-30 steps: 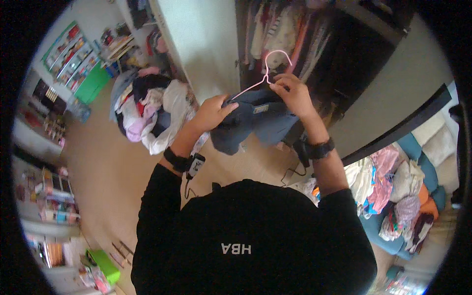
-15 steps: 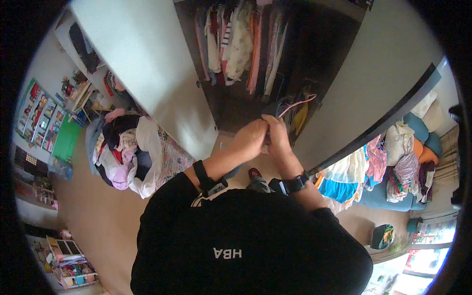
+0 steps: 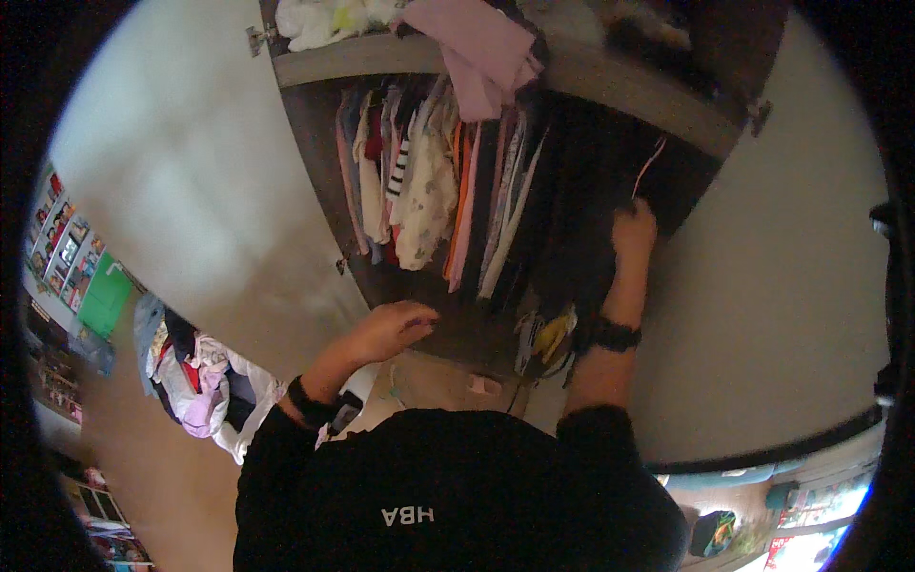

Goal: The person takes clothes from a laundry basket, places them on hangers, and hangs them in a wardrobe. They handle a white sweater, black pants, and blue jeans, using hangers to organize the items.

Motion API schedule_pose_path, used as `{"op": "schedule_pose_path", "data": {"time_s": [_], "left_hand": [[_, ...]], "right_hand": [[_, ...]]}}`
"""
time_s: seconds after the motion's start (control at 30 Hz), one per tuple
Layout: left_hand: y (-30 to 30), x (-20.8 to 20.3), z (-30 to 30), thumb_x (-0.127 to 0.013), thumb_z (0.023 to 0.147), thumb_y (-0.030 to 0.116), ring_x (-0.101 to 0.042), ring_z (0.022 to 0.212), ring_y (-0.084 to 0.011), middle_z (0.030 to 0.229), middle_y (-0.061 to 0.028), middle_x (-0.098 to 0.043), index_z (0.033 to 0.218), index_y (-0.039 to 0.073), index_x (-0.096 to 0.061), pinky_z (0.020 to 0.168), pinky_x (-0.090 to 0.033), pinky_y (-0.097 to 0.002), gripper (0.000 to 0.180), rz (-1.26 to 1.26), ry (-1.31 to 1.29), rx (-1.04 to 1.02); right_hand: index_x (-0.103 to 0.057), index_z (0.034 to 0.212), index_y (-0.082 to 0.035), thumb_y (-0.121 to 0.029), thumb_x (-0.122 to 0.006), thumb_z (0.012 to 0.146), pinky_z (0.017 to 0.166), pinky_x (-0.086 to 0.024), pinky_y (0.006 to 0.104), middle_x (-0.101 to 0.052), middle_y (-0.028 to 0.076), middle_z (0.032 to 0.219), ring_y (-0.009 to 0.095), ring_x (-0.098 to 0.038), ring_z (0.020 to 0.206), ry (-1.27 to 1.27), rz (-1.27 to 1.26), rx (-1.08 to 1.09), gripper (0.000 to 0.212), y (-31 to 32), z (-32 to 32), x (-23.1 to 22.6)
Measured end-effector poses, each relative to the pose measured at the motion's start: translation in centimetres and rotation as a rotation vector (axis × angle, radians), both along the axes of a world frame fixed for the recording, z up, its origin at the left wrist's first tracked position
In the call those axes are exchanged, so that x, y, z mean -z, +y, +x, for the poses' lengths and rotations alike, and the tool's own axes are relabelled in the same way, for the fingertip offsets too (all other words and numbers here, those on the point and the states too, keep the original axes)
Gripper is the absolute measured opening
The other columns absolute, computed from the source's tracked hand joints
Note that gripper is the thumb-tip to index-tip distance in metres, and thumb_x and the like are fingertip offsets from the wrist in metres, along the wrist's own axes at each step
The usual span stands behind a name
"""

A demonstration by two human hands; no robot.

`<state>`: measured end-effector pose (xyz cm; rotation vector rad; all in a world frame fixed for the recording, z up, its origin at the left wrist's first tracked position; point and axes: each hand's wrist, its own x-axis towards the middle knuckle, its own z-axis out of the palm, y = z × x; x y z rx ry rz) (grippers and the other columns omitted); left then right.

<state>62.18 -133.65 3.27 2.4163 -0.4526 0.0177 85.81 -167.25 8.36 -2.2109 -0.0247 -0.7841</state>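
Pink hanger (image 3: 651,164), thin wire-like and curved, shows upper right of the frame inside the dark wardrobe (image 3: 610,95), just above my right hand (image 3: 634,231). That hand's up against a dark garment (image 3: 581,238) there; can't tell if my fingers are pinching or flat, it's too murky. My left hand (image 3: 391,327) sits lower, centre of frame, fingers loosely curled and holding nothing. Soft hanging clothes (image 3: 429,181), striped, cream and orange, fill the rail. A rumpled clothes pile (image 3: 195,367) lies lower left. The hanger's lower part is lost in shadow.
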Motion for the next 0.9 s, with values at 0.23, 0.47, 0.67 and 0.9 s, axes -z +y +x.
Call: {"op": "schedule_pose_path", "data": {"time_s": [0.23,0.47,0.67,0.9], "left_hand": [[7.2,6.1,-1.9,-0.059,0.088,0.012,-0.061,0.09,-0.022,0.104,-0.0136,-0.062,0.111,0.002,-0.059,0.08,-0.049,-0.0316,0.025,-0.434,0.287,-0.471],[11.2,10.9,-6.4,-0.056,0.088,0.009,-0.062,0.081,-0.0203,0.101,-0.0135,-0.063,0.106,0.0,-0.061,0.072,-0.051,-0.0302,0.021,-0.494,0.335,-0.649],[11.3,12.5,-7.2,-0.054,0.088,0.009,-0.063,0.08,-0.0194,0.095,-0.0128,-0.064,0.109,-0.002,-0.058,0.07,-0.05,-0.0294,0.023,-0.585,0.354,-0.648],[11.8,12.3,-8.0,-0.055,0.089,0.017,-0.063,0.076,-0.0179,0.09,-0.0101,-0.065,0.111,0.0,-0.057,0.068,-0.048,-0.0276,0.028,-0.572,0.513,-0.76]], "right_hand": [[-0.053,0.117,-0.001,-0.03,-0.056,0.083,0.088,-0.046,0.0435,-0.056,0.02,0.114,0.037,-0.057,0.097,-0.1,-0.84,0.078,0.045,-0.4,22.9,-5.3],[-0.053,0.116,-0.002,-0.032,-0.055,0.083,0.086,-0.046,0.0424,-0.057,0.019,0.113,0.035,-0.057,0.095,-0.182,-0.645,-0.103,0.044,4.0,28.5,-3.5],[-0.054,0.115,-0.002,-0.033,-0.055,0.084,0.084,-0.046,0.0415,-0.057,0.018,0.112,0.033,-0.058,0.094,-0.165,-0.463,-0.167,0.044,3.1,28.2,-2.3],[-0.054,0.115,-0.002,-0.034,-0.054,0.085,0.082,-0.046,0.0404,-0.058,0.017,0.11,0.032,-0.058,0.092,0.024,-0.289,-0.031,0.044,-2.6,26.8,4.5]]}}
